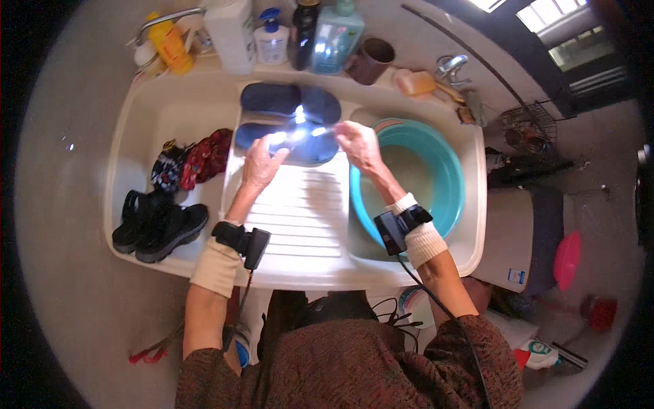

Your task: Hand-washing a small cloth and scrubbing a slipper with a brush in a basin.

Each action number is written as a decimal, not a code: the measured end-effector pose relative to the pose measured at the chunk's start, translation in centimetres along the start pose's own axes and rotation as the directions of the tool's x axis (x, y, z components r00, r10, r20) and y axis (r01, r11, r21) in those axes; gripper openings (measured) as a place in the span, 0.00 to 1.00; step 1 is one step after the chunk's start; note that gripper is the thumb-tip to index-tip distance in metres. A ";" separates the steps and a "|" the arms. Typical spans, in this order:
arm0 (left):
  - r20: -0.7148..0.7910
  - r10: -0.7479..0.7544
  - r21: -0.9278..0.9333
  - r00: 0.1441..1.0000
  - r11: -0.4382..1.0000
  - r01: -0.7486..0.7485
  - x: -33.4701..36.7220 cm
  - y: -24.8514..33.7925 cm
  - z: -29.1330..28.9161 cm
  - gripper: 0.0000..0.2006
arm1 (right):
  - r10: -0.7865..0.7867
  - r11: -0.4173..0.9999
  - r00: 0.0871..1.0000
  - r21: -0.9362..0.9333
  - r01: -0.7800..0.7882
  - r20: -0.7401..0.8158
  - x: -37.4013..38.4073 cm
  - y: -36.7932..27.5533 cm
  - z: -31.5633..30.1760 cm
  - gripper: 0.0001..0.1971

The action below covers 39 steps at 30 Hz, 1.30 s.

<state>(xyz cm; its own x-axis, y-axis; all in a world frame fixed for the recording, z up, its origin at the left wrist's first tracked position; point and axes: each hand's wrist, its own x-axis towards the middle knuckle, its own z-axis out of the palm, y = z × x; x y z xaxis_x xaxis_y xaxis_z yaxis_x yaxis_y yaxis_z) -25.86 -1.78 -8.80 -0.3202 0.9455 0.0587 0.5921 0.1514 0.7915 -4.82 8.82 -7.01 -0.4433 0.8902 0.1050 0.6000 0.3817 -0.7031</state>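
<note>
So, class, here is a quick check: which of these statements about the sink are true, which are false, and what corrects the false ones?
1. The turquoise basin stands in the right compartment. True.
2. The black shoes lie on the ribbed drainboard. False: they are in the left compartment.
3. The dark blue slippers lie at the drainboard's far end. True.
4. The left hand holds the brown mug. False: the mug stands on the back ledge.
5. A white bottle there has a blue pump top. True.
</note>
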 end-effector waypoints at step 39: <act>0.439 0.159 -0.262 0.885 0.964 -0.043 2.1 24.7 24.6 0.17 | -0.094 0.607 0.995 -0.794 0.033 -0.031 9.3 27.4 -28.3 0.14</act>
<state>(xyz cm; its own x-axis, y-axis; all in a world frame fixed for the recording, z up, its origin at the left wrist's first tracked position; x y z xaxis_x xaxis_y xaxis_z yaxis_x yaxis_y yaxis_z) 6.27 11.04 -4.11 0.1351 0.9868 -0.0893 0.3912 0.0296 0.9198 26.35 34.59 -5.42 -0.4770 0.8575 0.1929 0.8785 0.4584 0.1345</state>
